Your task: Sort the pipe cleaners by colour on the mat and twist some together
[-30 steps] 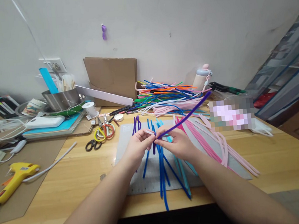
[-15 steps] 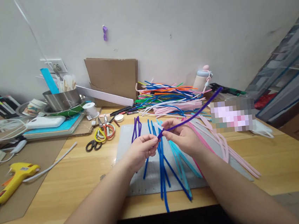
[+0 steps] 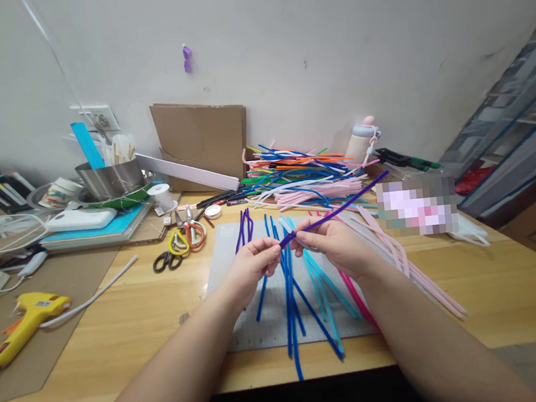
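Observation:
A purple pipe cleaner point(image 3: 344, 206) is held between my two hands above a grey cutting mat point(image 3: 218, 250). My left hand point(image 3: 257, 262) pinches its lower left end. My right hand point(image 3: 331, 242) pinches it a little further along, and the long free part slants up to the right. Beneath the hands lie dark blue pipe cleaners point(image 3: 292, 325) and light blue ones point(image 3: 326, 290). More purple pipe cleaners point(image 3: 245, 228) lie at the mat's left, partly behind my left hand. Pink ones point(image 3: 435, 289) fan out at the right, partly covered by my right arm.
A mixed heap of pipe cleaners point(image 3: 303, 172) lies by the wall, near cardboard sheets point(image 3: 200, 144) and a bottle point(image 3: 361, 141). Scissors point(image 3: 181, 238) are left of the mat. A yellow glue gun point(image 3: 28, 322) and a metal pot point(image 3: 111, 178) stand further left.
My right hand has closed from a looser hold into a pinch on the purple pipe cleaner. The free end has dipped lower and shifted slightly left. My left hand keeps its pinch.

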`<state>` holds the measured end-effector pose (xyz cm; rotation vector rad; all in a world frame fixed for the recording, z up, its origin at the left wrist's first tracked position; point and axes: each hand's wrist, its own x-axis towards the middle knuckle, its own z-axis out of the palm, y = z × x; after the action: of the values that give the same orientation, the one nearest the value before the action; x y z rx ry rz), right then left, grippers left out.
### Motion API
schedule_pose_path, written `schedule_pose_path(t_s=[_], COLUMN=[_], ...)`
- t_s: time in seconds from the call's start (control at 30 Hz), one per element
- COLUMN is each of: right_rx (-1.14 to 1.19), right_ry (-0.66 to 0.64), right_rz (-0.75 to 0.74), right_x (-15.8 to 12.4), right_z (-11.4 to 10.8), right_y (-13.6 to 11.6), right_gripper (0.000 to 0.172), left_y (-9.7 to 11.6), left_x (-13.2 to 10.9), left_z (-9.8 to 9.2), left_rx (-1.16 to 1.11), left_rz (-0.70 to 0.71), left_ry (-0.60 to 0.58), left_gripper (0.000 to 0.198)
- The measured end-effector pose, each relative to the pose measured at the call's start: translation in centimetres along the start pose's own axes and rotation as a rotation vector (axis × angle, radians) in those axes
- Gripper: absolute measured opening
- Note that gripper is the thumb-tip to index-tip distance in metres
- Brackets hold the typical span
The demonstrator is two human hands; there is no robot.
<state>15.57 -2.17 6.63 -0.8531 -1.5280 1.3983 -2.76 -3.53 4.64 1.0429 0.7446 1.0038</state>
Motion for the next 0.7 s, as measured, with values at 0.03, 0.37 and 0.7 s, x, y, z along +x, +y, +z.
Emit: schedule_pose_path(t_s=[0.03,0.37,0.7], right_rx=[-0.011,-0.058,-0.054], right_ry=[0.007,0.041,0.103], right_rz=[-0.002,-0.020,0.009], right_x=[0.00,0.12,0.06], right_z=[0.01,0.33,0.48], right_y=[-0.08,-0.26,-0.10], right_gripper=[0.020,0.021,0.024], left_y=[0.03,0.01,0.14], left_x=[-0.01,-0.11,-0.16], left_z=[0.02,0.03,0.14], left_rx=[-0.001,0.011,0.017], left_rz=[0.000,-0.004,-0.004], left_ry=[0.002,-0.002,0.021], left_gripper=[0.022,0.022,0.020])
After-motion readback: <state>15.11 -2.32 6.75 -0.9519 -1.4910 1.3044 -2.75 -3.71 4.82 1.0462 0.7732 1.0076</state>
